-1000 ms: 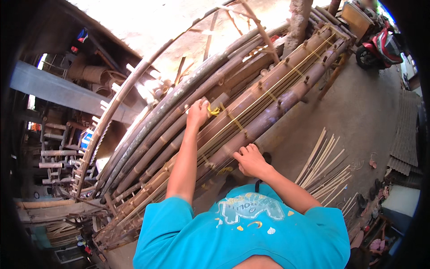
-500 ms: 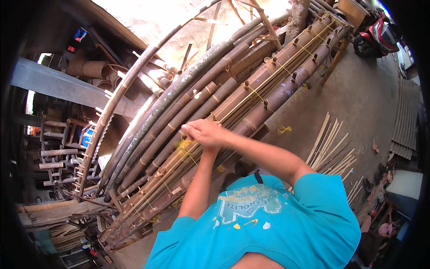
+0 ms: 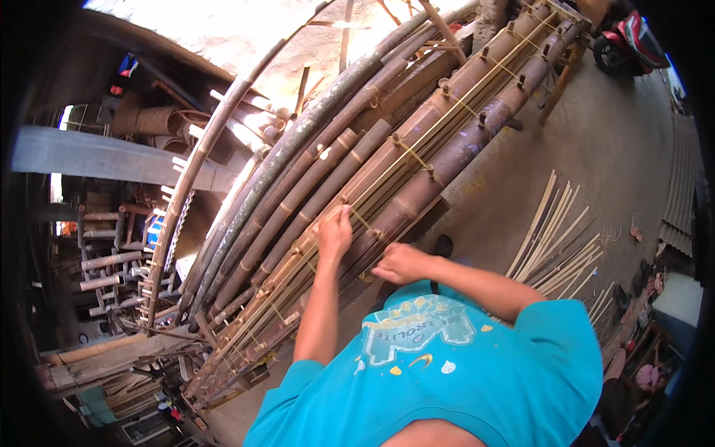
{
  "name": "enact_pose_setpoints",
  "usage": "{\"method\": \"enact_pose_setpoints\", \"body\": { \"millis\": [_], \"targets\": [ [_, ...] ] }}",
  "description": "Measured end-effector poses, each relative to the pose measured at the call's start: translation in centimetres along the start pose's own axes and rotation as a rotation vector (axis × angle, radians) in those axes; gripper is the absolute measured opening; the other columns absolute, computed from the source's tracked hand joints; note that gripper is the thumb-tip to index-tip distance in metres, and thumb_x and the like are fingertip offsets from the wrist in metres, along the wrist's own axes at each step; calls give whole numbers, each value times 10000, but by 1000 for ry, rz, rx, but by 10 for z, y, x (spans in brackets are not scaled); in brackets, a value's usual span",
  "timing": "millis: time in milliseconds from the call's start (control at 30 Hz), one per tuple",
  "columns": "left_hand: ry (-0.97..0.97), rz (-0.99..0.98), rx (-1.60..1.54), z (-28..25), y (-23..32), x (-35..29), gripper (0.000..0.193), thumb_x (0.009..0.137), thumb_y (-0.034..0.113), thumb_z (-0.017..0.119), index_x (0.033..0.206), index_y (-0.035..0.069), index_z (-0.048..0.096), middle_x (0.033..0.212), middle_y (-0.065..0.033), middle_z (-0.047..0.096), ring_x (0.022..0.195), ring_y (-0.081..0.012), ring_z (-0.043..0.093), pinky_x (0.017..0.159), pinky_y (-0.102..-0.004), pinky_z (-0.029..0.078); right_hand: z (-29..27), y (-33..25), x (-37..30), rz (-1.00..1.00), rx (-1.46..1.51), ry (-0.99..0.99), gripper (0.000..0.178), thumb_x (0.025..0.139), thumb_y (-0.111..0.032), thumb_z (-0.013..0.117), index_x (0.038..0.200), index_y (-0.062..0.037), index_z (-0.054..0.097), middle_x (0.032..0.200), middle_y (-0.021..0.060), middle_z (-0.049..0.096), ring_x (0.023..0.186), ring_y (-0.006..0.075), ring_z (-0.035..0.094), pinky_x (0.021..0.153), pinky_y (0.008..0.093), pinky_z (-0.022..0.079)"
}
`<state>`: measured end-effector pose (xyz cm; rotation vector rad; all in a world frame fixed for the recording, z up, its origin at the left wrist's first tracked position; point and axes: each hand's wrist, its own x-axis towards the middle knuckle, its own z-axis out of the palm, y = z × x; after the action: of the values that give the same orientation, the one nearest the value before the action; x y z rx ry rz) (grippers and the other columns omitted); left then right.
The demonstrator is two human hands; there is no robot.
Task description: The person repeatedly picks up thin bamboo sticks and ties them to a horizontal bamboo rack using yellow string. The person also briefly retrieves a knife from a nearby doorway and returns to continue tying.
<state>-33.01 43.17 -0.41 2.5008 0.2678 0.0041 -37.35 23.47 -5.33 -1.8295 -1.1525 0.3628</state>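
At the centre of the frame, the left hand is at the far bamboo pole, fingers bent, next to a yellow cord that crosses thin slats to the near pole. The right hand, lower and to the right, is beside the near pole with its fingers curled in; whether either hand pinches the cord cannot be told. Pale strips lie on the floor at right.
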Motion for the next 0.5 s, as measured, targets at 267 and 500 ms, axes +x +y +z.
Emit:
{"method": "enact_pose_setpoints", "body": {
  "millis": [267,500],
  "targets": [
    [410,122,-62,-2,-24,116,315,992,225,481,936,5,699,829,-151,717,802,-282,686,729,-395,510,7,-5,-4,11,-140,48,332,863,-284,560,652,-40,636,626,167,612,614,383,579,802,435,466],
    [-272,-118,-105,-18,-69,103,421,982,371,498,981,-5,687,962,-242,690,941,-397,662,813,-478,496,35,-66,9,201,-361,28,303,777,-129,656,1067,-65,597,1093,128,608,1011,287,582,847,398,462]
  ]
}}
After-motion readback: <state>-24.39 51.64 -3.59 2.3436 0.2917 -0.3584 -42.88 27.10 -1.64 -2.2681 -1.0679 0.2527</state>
